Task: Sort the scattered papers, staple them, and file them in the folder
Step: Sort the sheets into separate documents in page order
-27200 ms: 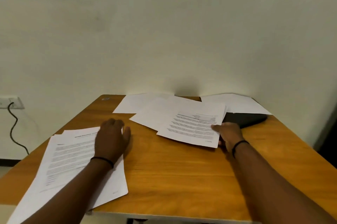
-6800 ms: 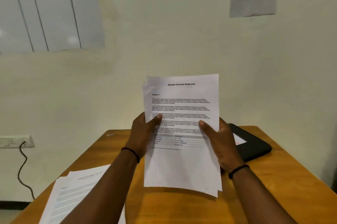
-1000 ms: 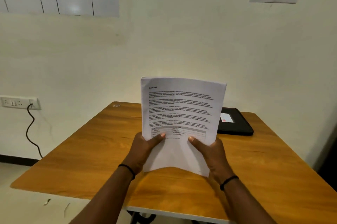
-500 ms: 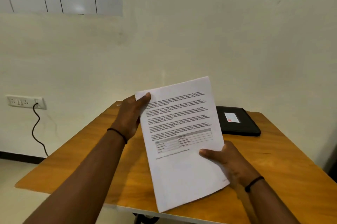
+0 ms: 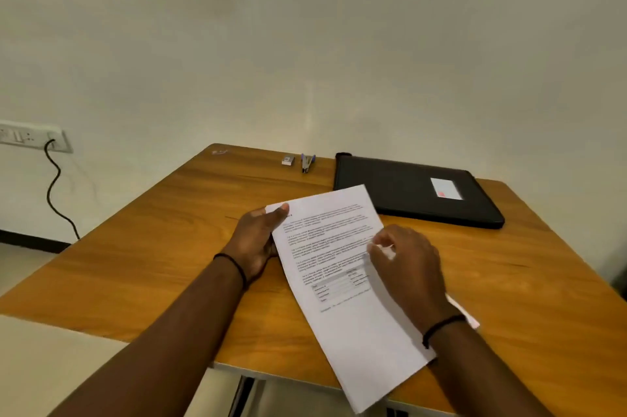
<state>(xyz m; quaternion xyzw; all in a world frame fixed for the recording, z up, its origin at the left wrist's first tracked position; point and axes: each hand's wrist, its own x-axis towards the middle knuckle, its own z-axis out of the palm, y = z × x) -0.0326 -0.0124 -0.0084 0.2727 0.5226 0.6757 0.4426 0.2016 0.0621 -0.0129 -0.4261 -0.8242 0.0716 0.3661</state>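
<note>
The stack of papers (image 5: 339, 280) lies slanted on the wooden table (image 5: 169, 247), its printed side up, top edge toward the folder and lower corner hanging past the near edge of the table. The left hand (image 5: 256, 241) holds the stack at its upper left corner, thumb laid on top of the sheet and the other fingers curled beneath or beside the edge. The right hand (image 5: 407, 267) rests over the right edge of the stack with its back to the camera; its fingers look curled round the paper's edge, with a bit of white showing between them, though blur keeps the exact grip from being clear. A black folder (image 5: 414, 192) lies closed and flat just beyond the papers, a white label on its cover. A small stapler (image 5: 307, 162) and a little box (image 5: 287, 160) beside it sit near the far edge of the table, left of the folder. On the wall at the left a socket (image 5: 30, 137) has a black cable (image 5: 56, 185) hanging from it
</note>
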